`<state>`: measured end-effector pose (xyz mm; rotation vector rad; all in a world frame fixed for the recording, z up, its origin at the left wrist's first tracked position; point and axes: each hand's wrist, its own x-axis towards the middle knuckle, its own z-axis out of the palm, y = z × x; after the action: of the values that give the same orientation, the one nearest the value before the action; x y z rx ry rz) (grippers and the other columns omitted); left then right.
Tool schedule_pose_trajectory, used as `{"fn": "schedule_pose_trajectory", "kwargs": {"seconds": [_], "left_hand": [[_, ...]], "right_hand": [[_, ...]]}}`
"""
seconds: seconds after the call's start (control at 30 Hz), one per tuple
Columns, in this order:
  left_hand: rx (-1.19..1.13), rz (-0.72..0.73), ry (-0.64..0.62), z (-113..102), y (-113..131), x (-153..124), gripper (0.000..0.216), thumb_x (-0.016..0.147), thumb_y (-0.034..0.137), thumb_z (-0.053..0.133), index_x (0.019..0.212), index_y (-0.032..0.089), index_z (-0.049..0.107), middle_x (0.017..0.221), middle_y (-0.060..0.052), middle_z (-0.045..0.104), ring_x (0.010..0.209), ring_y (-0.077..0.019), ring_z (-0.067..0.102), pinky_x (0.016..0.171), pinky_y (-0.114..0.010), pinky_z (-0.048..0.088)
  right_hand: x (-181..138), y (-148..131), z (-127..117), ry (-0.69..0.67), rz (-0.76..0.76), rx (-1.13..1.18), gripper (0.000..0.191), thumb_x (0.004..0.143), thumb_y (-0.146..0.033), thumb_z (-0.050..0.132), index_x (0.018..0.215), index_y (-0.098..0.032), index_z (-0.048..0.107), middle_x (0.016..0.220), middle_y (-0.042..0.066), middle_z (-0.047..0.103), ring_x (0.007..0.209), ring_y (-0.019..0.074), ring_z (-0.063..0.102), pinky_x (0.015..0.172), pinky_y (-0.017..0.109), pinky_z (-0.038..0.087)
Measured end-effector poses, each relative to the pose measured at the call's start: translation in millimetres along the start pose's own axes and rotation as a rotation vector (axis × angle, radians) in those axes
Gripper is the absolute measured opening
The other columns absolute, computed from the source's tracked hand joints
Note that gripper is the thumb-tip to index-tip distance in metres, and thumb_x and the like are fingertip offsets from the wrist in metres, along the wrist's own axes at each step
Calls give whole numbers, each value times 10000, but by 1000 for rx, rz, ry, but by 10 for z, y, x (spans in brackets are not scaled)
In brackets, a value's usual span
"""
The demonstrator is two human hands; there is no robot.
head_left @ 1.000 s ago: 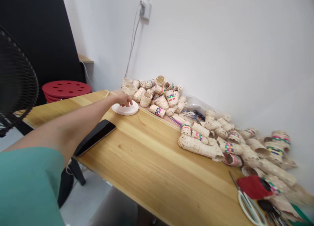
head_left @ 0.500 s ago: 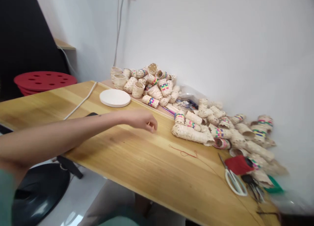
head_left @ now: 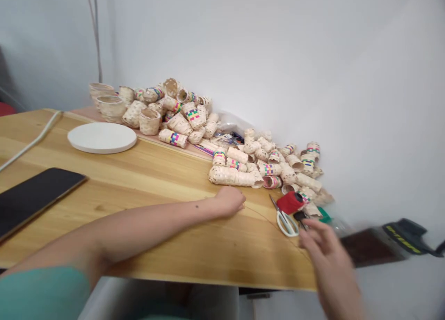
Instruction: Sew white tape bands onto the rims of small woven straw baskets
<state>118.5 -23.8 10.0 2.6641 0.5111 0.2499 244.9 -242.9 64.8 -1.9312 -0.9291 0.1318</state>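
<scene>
My left hand [head_left: 229,201] is low over the middle of the table, its fingers curled closed. A thin reddish thread [head_left: 259,212] runs from its fingertips to the right; the fingers mostly hide the grip. At the right, slightly blurred, my right hand [head_left: 330,262] has thumb and fingers apart, with nothing visible between them. Close to its fingertips lie white-handled scissors [head_left: 287,224], a red thread spool [head_left: 290,202] and a small black-handled tool [head_left: 299,216], partly covered by the hand.
Small woven bamboo baskets and tubes [head_left: 181,124] are heaped along the wall, some with coloured bands. A white round disc [head_left: 102,138], a dark phone [head_left: 41,195] and a white cable [head_left: 33,141] are at the left. A dark strap-like item [head_left: 403,236] is at the right.
The view has swung right. My left hand has moved from beside the thread onto it, and the loose loops no longer show. My right hand has come into view near the scissors.
</scene>
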Motion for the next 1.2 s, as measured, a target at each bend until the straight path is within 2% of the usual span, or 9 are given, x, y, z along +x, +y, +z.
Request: {"fn": "schedule_pose_trajectory", "kwargs": {"seconds": [0.07, 0.17, 0.37, 0.43, 0.5, 0.63, 0.9, 1.1, 1.2], "left_hand": [[-65, -33, -11, 96, 14, 146, 142, 787, 217, 590, 778, 110, 683, 881, -180, 677, 872, -311, 635, 732, -370, 459], [-210, -46, -49, 129, -45, 227, 122, 777, 174, 563, 735, 108, 656, 804, -136, 670, 823, -278, 633, 733, -357, 459], [-641, 41, -200, -59, -256, 5, 119, 809, 209, 501, 738, 148, 575, 683, -7, 634, 587, -117, 576, 578, -217, 448], [-756, 46, -203, -136, -298, -94, 131, 810, 251, 511, 739, 147, 545, 669, 4, 618, 560, -96, 559, 570, -207, 447], [-847, 42, -190, -208, -333, -183, 176, 797, 308, 540, 730, 146, 523, 652, 7, 605, 544, -88, 547, 566, -208, 447], [-967, 7, -144, -318, -443, -339, 255, 774, 381, 577, 718, 144, 501, 605, 13, 584, 477, -73, 508, 514, -204, 429], [-1051, -125, 59, -373, -679, -645, 295, 819, 452, 523, 837, 175, 422, 543, 64, 553, 335, -39, 387, 361, -154, 256], [-980, -31, 18, -458, -363, -666, 484, 735, 311, 676, 1156, 125, 525, 446, 109, 456, 388, -60, 374, 409, -165, 270], [-932, 73, 37, -495, -150, -535, 394, 761, 265, 647, 1126, 122, 599, 477, 92, 445, 429, -56, 358, 438, -176, 260]], "right_hand": [[162, 212, 333, -61, 82, 38, 451, 708, -524, 638, 983, -166, 634, 529, -45, 487, 537, 155, 492, 519, 265, 381], [355, 445, 666, -115, 124, 64, 456, 662, -529, 618, 914, -155, 684, 473, -44, 462, 457, 146, 421, 483, 275, 339], [421, 511, 886, -258, 170, 143, 522, 697, -570, 600, 995, -160, 723, 399, -51, 409, 409, 145, 376, 439, 267, 287], [384, 479, 967, -345, 187, 186, 556, 717, -597, 589, 1022, -150, 715, 393, -60, 385, 394, 132, 360, 424, 250, 255], [338, 439, 1040, -434, 192, 230, 528, 699, -611, 620, 929, -148, 725, 412, -54, 405, 399, 119, 373, 426, 236, 245], [273, 334, 1084, -463, 166, 309, 451, 646, -607, 683, 690, -161, 638, 502, -39, 460, 433, 95, 389, 450, 228, 272], [293, -36, 982, -435, 64, 291, 421, 723, -589, 641, 749, -169, 649, 515, -36, 438, 465, 109, 376, 484, 247, 307], [366, -432, 1007, -494, -49, 143, 374, 710, -545, 669, 709, -171, 674, 525, -31, 469, 486, 102, 388, 478, 230, 274], [418, -635, 951, -503, -157, 35, 341, 730, -519, 657, 697, -182, 698, 503, -34, 458, 487, 102, 365, 478, 233, 257]]}}
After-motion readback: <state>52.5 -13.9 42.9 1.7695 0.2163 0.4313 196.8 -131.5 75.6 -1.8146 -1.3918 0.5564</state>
